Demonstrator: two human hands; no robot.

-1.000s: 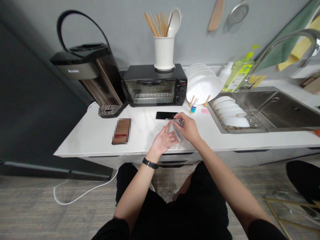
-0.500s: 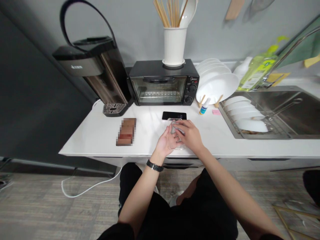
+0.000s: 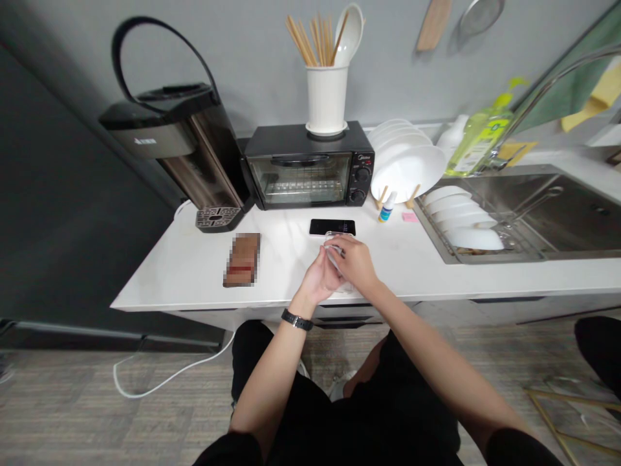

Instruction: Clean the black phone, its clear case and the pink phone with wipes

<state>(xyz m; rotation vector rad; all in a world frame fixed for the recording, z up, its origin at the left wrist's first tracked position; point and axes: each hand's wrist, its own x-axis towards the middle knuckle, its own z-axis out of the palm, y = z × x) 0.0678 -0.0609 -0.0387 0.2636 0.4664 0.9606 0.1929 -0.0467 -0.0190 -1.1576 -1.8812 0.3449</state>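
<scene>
Over the front part of the counter, my two hands meet around a small pale grey-white piece [image 3: 334,257], crumpled or folded; its kind is unclear. My left hand [image 3: 317,275], palm up with curled fingers and a black band on its wrist, is closed on its lower side. From above, the bent fingers of my right hand [image 3: 356,262] pinch the same piece and hide much of it. Under the hands lies a clear case-like thing [image 3: 343,234], mostly covered. A black smartphone [image 3: 332,227] lies flat just behind it.
Left of my hands lies a brown, blurred-out flat object [image 3: 242,260]. Behind are a water dispenser [image 3: 179,162], a toaster oven [image 3: 308,175] and racked plates [image 3: 410,171]. A small bottle [image 3: 387,208] and a pink block [image 3: 410,217] stand before the sink [image 3: 548,194].
My left fingers have curled in from a more spread palm, and my right hand stays over them. The view has shifted slightly to the right and up.
</scene>
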